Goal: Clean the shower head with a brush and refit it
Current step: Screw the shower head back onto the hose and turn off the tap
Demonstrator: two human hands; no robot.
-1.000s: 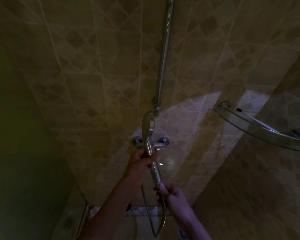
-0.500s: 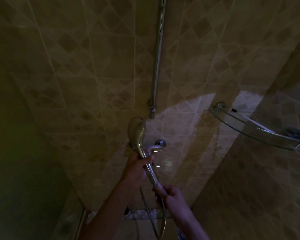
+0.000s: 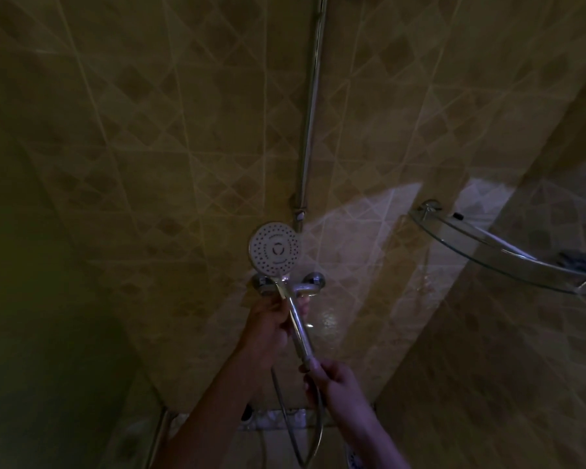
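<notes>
Shower head off its rail, nozzle face toward the viewer.
Left hand [image 3: 268,324] grips handle just below shower head [image 3: 275,248]; right hand [image 3: 335,384] clenches hose [image 3: 313,431] joint, probably to unscrew it.

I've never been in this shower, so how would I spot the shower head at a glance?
Find the metal rail running down the tiled wall. Just below its lower end, above the tap, is the shower head, held by its handle in both hands. It is the only round white disc dotted with small holes.
</notes>
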